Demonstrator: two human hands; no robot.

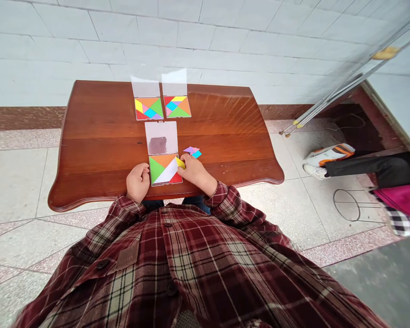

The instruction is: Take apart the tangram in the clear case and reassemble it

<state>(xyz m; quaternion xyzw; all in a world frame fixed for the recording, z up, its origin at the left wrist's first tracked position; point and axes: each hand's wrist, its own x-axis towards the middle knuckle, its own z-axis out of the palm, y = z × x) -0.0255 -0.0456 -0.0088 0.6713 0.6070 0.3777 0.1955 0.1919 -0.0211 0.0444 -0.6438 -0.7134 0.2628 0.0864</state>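
My right hand [195, 172] pinches a yellow tangram piece [180, 163] at the right edge of an open tangram case [167, 183]. In the case's tray lie a green triangle [156, 169], an orange triangle [164, 159] and a red piece [175, 178], with a bare white band between them. The clear lid [161, 137] is folded back, away from me. My left hand [138, 182] rests curled beside the tray's left edge, with nothing visible in it. Just beyond my right hand lie loose purple [190, 149], pink and blue [196, 154] tangram pieces.
Two filled tangram cases, one on the left [149, 108] and one on the right [177, 106], stand with lids up at the back of the brown wooden table [225, 132], near the tiled wall. At right are crutches [323, 107], a person's leg [358, 166] and a wire-framed stool.
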